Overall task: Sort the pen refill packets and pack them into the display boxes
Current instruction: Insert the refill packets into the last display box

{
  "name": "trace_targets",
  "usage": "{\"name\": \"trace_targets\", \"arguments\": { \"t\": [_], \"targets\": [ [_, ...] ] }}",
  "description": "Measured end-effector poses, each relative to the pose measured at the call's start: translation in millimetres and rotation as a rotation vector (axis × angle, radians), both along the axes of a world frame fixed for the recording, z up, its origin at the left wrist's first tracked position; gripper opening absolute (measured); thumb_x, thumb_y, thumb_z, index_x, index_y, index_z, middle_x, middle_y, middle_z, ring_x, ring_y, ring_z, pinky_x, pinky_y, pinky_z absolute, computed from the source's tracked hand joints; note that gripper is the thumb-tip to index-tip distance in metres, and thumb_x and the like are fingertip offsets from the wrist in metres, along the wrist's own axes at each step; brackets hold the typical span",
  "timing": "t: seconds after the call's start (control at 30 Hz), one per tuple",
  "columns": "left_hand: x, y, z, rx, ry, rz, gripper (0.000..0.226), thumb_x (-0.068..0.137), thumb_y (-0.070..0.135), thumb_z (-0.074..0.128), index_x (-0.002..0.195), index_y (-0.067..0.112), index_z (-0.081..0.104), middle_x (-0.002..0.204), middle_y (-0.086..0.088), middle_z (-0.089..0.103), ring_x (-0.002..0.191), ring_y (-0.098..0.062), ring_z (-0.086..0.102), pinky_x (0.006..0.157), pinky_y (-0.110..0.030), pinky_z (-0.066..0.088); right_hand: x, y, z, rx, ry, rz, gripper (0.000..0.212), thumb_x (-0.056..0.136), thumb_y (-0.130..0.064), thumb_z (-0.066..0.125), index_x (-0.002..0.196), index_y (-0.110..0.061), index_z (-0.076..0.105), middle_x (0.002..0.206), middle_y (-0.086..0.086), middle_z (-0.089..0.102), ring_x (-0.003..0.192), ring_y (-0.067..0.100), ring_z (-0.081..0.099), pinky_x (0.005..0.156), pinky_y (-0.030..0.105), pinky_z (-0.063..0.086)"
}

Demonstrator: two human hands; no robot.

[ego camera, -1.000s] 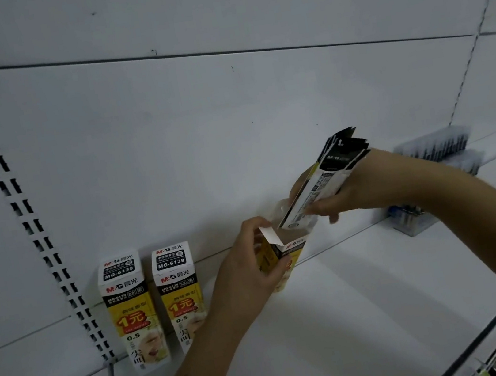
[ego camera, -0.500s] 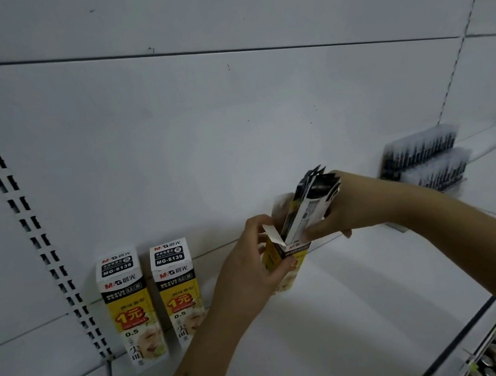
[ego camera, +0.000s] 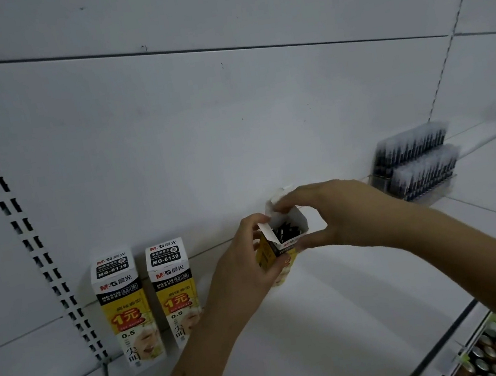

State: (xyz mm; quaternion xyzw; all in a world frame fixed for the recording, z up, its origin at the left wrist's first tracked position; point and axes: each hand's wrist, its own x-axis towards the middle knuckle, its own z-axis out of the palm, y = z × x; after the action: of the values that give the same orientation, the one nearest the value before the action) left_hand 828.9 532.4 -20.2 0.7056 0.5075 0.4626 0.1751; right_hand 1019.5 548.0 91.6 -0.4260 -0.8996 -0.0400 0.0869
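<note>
A yellow, black and white display box [ego camera: 281, 248] stands on the white shelf [ego camera: 340, 319] with its top flaps open. Black refill packets [ego camera: 286, 233] fill its mouth. My left hand [ego camera: 245, 265] grips the box's left side. My right hand [ego camera: 331, 214] reaches over the top, its thumb pressed to the box's front and its fingers at the back flap. Two closed boxes of the same kind, the first box [ego camera: 124, 306] and the second box [ego camera: 175, 290], stand upright to the left against the back wall.
A clear tiered rack of black pens [ego camera: 416, 162] sits at the back right of the shelf. A slotted upright rail [ego camera: 21, 228] runs down the left wall. Below the shelf's front edge, at bottom right, several batteries [ego camera: 490, 354] show.
My right hand has pushed the bundle of packets down into the open box and let go of it. It now rests on the box's top. My left hand has kept hold of the box.
</note>
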Motion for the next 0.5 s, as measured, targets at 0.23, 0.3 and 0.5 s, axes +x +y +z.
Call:
{"name": "trace_targets", "arguments": {
  "t": [0.23,0.3,0.5],
  "targets": [
    [1.3,-3.9,-0.6,0.081,0.04,0.003,0.059,0.079,0.045,0.077,0.12,0.049,0.035,0.119,0.018,0.061,0.107,-0.002,0.062,0.082,-0.031,0.056,1.8,-3.9,-8.0,0.045,0.001,0.041,0.046,0.083,-0.059,0.063,0.127,-0.049,0.051,0.126,-0.029,0.051,0.074,-0.007,0.044,0.063,0.012,0.035],
    [1.8,-4.8,0.8,0.107,0.043,0.01,0.058,0.078,0.05,0.075,0.119,0.053,0.034,0.116,0.022,0.06,0.106,0.0,0.061,0.079,-0.024,0.055,1.4,-5.4,-12.2,0.051,0.015,0.053,0.047,0.084,-0.054,0.065,0.129,-0.049,0.051,0.13,-0.03,0.049,0.079,-0.007,0.043,0.065,0.012,0.037],
    [3.7,-2.5,-9.5,0.051,-0.002,-0.02,0.063,0.076,0.051,0.077,0.111,0.067,0.028,0.112,0.032,0.056,0.11,0.003,0.059,0.08,-0.017,0.052,-3.2,2.2,-15.6,-0.046,-0.061,0.036,0.023,0.088,-0.044,0.063,0.111,-0.043,0.064,0.115,-0.022,0.06,0.096,0.004,0.056,0.075,0.025,0.048]
  ]
}}
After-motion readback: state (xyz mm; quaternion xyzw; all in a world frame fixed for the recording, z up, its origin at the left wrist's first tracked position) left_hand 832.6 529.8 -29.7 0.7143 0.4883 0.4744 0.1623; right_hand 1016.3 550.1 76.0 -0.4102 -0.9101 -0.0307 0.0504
